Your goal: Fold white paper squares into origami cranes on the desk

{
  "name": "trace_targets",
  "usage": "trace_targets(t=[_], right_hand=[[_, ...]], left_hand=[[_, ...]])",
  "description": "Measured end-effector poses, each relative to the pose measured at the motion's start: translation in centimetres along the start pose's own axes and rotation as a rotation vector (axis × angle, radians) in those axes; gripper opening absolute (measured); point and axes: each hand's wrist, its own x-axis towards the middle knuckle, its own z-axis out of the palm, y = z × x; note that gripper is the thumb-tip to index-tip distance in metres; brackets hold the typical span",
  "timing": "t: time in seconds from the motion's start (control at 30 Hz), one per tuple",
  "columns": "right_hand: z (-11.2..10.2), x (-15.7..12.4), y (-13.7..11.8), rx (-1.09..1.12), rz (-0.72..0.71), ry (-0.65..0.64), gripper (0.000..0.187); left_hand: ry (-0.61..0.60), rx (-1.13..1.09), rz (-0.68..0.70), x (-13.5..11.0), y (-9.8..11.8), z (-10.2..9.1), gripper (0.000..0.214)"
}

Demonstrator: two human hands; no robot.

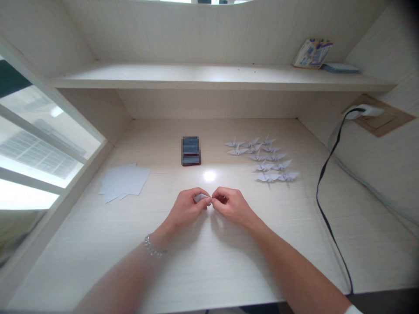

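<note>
Over the middle of the desk, my left hand [192,203] is closed around a small piece of folded white paper [200,198], of which only a pale part shows between thumb and fingers. My right hand [231,203] meets it at the fingertips, thumb and forefinger pinched together at the paper's edge. How much paper sits in the right pinch is hidden by the fingers. Beyond my right hand stand several folded white paper cranes [269,158] in loose rows. Off to the left lies a loose stack of white paper sheets [125,181].
A dark, pixelated rectangular object [190,151] lies beyond my hands. On the right, a black cable [322,174] runs from a wall socket [381,115] down across the desk [98,253]. A shelf [183,76] above holds a small colourful box [312,53]. A window borders the left side.
</note>
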Motion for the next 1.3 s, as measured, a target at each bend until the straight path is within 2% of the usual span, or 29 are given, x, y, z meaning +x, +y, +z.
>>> trace_targets(t=[0.17,0.3,0.37,0.5,0.63,0.83,0.9,0.97,1.07,1.17,1.3], right_hand=[[-0.1,0.3,0.3,0.109,0.106,-0.021,0.01],[-0.6,0.5,1.0,0.135,0.144,-0.042,0.008],[-0.8,0.5,1.2,0.16,0.148,-0.027,0.008],[-0.5,0.3,0.6,0.204,0.108,-0.052,0.013],[-0.1,0.1,-0.1,0.116,0.083,-0.048,0.011],[-0.3,0.3,0.5,0.154,0.209,-0.035,0.009],[-0.5,0.4,0.9,0.184,0.231,-0.017,0.008],[-0.6,0.5,1.1,0.221,0.227,0.01,0.008],[-0.4,0.5,0.9,0.295,0.176,0.031,0.01],[0.1,0.3,0.2,0.258,0.144,0.006,0.014],[0.3,0.2,-0.2,0.176,0.14,0.02,0.011]], left_hand=[[-0.032,-0.131,-0.046,0.2,-0.1,-0.2,0.014],[0.07,-0.246,-0.088,0.4,-0.5,-1.1,0.018],[0.082,-0.244,-0.092,0.5,-0.6,-1.4,0.019],[0.022,-0.184,-0.07,0.4,-0.7,-0.9,0.018],[-0.023,-0.106,-0.038,0.2,-0.3,0.0,0.017],[-0.012,-0.179,-0.078,0.3,-0.3,-0.3,0.018],[0.042,-0.236,-0.1,0.4,-0.5,-0.8,0.019],[0.085,-0.278,-0.104,0.4,-0.7,-1.0,0.02],[0.075,-0.3,-0.101,0.4,-0.7,-0.8,0.021],[0.043,-0.267,-0.087,0.3,-0.3,-0.3,0.021],[0.009,-0.228,-0.078,0.2,-0.2,0.2,0.021]])
